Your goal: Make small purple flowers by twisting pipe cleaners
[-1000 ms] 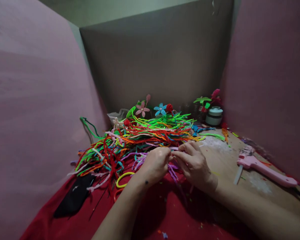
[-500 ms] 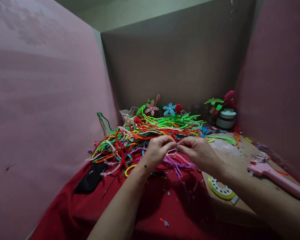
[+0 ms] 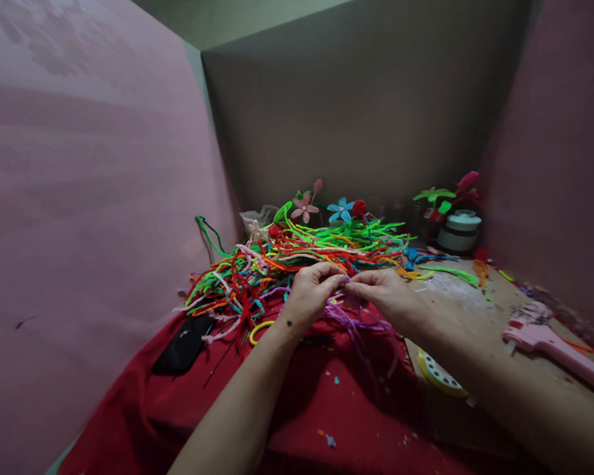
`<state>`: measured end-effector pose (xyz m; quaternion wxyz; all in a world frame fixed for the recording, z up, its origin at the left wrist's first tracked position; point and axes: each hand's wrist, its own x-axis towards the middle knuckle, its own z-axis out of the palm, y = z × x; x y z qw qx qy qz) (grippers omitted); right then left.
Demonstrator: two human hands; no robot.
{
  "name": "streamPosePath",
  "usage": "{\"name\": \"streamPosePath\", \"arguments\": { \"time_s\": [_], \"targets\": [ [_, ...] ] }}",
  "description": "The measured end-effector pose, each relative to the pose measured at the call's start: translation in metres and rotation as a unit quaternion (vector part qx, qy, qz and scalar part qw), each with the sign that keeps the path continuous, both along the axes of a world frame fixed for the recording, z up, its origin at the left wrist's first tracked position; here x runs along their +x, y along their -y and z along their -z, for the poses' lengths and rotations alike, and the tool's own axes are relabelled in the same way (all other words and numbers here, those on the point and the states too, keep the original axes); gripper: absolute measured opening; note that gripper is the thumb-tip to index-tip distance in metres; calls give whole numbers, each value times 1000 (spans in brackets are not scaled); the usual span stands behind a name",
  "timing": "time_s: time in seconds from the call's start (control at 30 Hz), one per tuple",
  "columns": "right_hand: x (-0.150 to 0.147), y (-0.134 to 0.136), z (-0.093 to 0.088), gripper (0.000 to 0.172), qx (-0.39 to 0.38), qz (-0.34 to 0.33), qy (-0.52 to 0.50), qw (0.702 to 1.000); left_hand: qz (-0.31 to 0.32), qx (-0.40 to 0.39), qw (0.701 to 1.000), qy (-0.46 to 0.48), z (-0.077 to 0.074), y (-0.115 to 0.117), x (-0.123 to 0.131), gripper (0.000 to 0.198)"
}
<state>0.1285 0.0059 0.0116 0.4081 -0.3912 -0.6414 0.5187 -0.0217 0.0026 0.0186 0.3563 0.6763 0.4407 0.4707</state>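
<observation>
My left hand (image 3: 309, 297) and my right hand (image 3: 383, 293) meet fingertip to fingertip above a red cloth (image 3: 301, 409). Both are closed in a pinch on a bunch of purple pipe cleaners (image 3: 359, 326), whose loose ends trail down toward me. Just behind the hands lies a big heap of pipe cleaners (image 3: 301, 260) in green, red, orange, pink and white. A yellow pipe cleaner loop (image 3: 260, 328) lies on the cloth next to my left wrist.
Pipe cleaner flowers (image 3: 304, 208) stand at the back, with a round white container (image 3: 459, 231) at right. A pink tool (image 3: 557, 349), a yellow-rimmed disc (image 3: 438, 376) and a black object (image 3: 185, 343) lie on the table. Pink walls close in both sides.
The view has swung left and tilted. My hands lifted slightly and stay pinched together on the purple strands. The yellow-rimmed disc came into sight under my right forearm.
</observation>
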Motion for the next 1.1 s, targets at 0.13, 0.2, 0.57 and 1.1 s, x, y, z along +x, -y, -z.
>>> {"name": "streamPosePath", "arguments": {
  "time_s": [0.13,0.2,0.57,1.1],
  "targets": [
    [0,0,6,28,-40,-11,-35,999,-30,73,994,-75,2,-1,-1,9],
    [1,-1,10,27,-70,-20,-55,996,-36,74,993,-88,4,-2,-1,10],
    [0,-4,20,21,-118,-9,-61,991,-22,0,995,-96,5,-3,-3,13],
    [-4,-2,20,24,-76,28,-79,994,-14,-33,999,-28,13,-4,5,12]
  ]
}}
